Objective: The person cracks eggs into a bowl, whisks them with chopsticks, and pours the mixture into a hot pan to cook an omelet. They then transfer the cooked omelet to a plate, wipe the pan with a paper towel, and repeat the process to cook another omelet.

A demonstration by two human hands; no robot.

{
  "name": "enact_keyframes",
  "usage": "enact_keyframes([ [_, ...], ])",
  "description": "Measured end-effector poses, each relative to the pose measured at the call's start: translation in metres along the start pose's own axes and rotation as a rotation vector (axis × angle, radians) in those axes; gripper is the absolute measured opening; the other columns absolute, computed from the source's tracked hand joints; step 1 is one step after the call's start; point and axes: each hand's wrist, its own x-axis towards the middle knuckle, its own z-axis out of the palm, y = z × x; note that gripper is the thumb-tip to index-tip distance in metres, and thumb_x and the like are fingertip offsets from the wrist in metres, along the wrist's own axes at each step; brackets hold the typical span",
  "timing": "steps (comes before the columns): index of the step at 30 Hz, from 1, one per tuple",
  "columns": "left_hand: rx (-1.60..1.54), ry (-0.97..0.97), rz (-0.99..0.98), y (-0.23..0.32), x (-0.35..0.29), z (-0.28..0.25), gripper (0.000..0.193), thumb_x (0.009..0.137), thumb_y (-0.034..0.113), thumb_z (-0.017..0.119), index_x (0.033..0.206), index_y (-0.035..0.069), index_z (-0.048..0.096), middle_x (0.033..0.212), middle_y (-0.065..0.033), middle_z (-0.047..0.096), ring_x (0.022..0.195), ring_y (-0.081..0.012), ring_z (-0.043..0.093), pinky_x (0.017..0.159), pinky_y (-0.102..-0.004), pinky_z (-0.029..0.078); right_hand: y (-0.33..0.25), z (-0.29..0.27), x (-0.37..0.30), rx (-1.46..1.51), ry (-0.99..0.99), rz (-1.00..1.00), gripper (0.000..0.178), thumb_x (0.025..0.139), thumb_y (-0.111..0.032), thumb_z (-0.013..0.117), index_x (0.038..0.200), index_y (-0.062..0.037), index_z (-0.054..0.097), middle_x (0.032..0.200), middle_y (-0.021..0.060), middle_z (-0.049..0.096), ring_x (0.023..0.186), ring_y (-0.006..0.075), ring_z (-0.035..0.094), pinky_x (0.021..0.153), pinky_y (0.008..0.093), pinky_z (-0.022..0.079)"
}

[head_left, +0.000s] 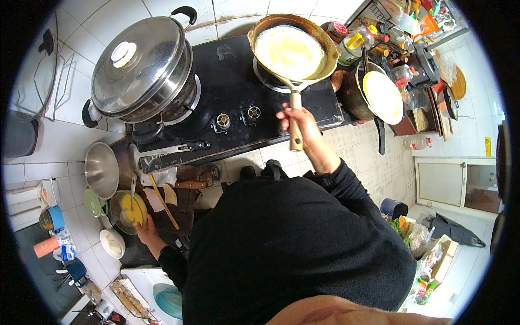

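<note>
My right hand (pixel 303 129) is closed round the pale handle of a frying pan (pixel 331 50) on the right burner. A thin, pale yellow layer of egg (pixel 290 51) covers most of the pan's bottom. Down on the left counter, my left hand (pixel 147 234) grips the near right side of a clear bowl (pixel 115 207). Yellow beaten egg (pixel 140 210) lies in that bowl, and a spoon (pixel 133 187) leans in it. Part of my left hand's grip is hidden behind the bowl's edge.
A large lidded steel pot (pixel 143 65) stands on the left burner of the black stove (pixel 222 70). Beside the bowl are a steel basin (pixel 101 170), a knife (pixel 189 184) and a chopstick-like stick (pixel 164 201). Right of the stove sits a dark pot (pixel 355 92) with a white disc on it.
</note>
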Motion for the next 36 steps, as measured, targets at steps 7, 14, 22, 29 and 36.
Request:
enact_keyframes([
  [7, -0.013, 0.143, -0.027, 0.002, -0.02, -0.006, 0.04, 0.092, 0.02, 0.053, 0.117, -0.01, 0.047, 0.113, -0.0226, 0.053, 0.101, -0.0331, 0.057, 0.076, -0.0404, 0.057, 0.025, 0.046, 0.016, 0.069, 0.092, -0.023, 0.027, 0.089, -0.022, 0.059, 0.109, -0.0062, 0.049, 0.09, 0.0143, 0.066, 0.068, 0.0201, 0.064, 0.06, 0.0318, 0.051],
  [14, 0.151, 0.334, 0.498, 0.016, -0.08, 0.004, 0.027, 0.086, 0.008, 0.052, 0.11, -0.003, 0.051, 0.096, -0.0174, 0.058, 0.084, -0.0292, 0.06, 0.07, -0.0366, 0.055, 0.017, 0.044, 0.01, 0.073, -0.077, 0.081, 0.053, 0.095, -0.047, 0.043, 0.131, -0.0095, 0.032, 0.116, 0.022, 0.059, 0.1, 0.0322, 0.062, 0.081, 0.042, 0.047],
  [22, -0.124, -0.213, 0.659, 0.048, -0.151, 0.09, 0.023, 0.085, 0.001, 0.046, 0.108, 0.002, 0.052, 0.099, -0.012, 0.059, 0.08, -0.0213, 0.057, 0.067, -0.0308, 0.048, 0.018, 0.027, 0.006, 0.143, -0.087, 0.111, 0.05, 0.096, -0.05, 0.04, 0.12, -0.0067, 0.047, 0.118, 0.02, 0.06, 0.104, 0.0337, 0.061, 0.091, 0.0451, 0.047],
  [29, 0.121, -0.616, 0.45, -0.013, -0.202, 0.201, 0.02, 0.084, 0.0, 0.044, 0.101, 0.001, 0.055, 0.096, -0.0115, 0.06, 0.069, -0.0155, 0.052, 0.061, -0.0248, 0.043, 0.019, -0.019, -0.027, 0.09, 0.156, 0.079, 0.05, 0.098, -0.045, 0.039, 0.129, -0.0056, 0.04, 0.112, 0.019, 0.062, 0.1, 0.0286, 0.064, 0.078, 0.0371, 0.048],
  [36, 0.119, -0.812, 0.158, -0.044, -0.212, 0.244, 0.023, 0.083, 0.003, 0.047, 0.105, 0.001, 0.054, 0.099, -0.0126, 0.061, 0.071, -0.0169, 0.053, 0.061, -0.0271, 0.044, 0.004, -0.056, -0.06, 0.032, 0.29, 0.117, 0.047, 0.098, -0.041, 0.041, 0.126, -0.0032, 0.046, 0.102, 0.0131, 0.065, 0.093, 0.0242, 0.064, 0.077, 0.0337, 0.048],
])
